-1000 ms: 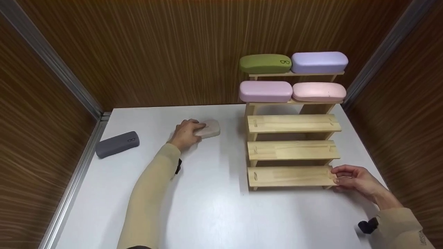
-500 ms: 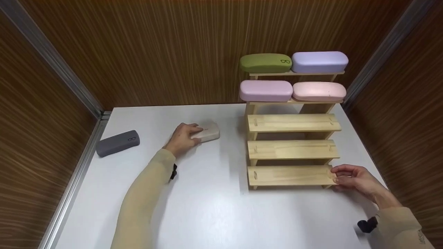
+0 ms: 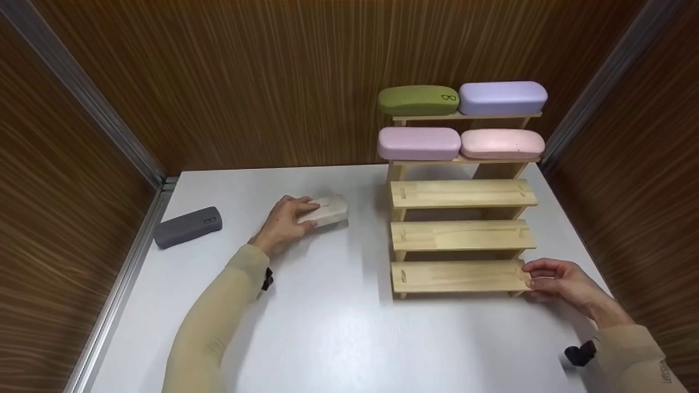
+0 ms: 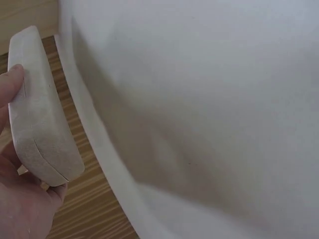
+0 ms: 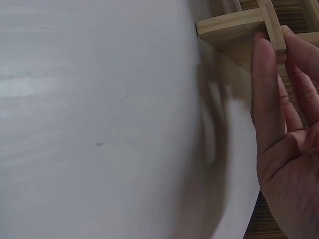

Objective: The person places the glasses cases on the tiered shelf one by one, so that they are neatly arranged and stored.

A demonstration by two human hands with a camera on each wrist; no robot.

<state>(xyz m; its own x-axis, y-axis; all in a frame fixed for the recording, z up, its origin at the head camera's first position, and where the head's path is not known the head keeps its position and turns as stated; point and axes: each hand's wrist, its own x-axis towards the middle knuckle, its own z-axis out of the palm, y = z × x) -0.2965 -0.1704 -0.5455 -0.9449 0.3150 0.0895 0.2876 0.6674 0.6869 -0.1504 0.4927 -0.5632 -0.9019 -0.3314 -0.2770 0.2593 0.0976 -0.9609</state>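
My left hand (image 3: pixel 284 221) grips a whitish glasses case (image 3: pixel 331 210) near the back middle of the white table. In the left wrist view the thumb and fingers hold the case (image 4: pixel 42 109) from both sides, and a shadow lies on the tabletop beside it. At the right, my right hand (image 3: pixel 562 286) pinches the right end of the lowest step of a wooden tiered rack (image 3: pixel 464 275). The right wrist view shows thumb and fingers on either side of that step's board end (image 5: pixel 271 25).
Green (image 3: pixel 418 100) and lavender (image 3: pixel 502 98) glasses cases stand on the rack's top tier. Below them sit a mauve case (image 3: pixel 419 143) and a pink case (image 3: pixel 502 144). A dark grey case (image 3: pixel 188 227) lies at the table's left. Wood-grain walls (image 3: pixel 273 82) enclose the back and sides.
The left hand has drawn back slightly toward the near left, its grip now at the whitish case's left end. The case has shifted a little nearer. The right hand stays on the rack.
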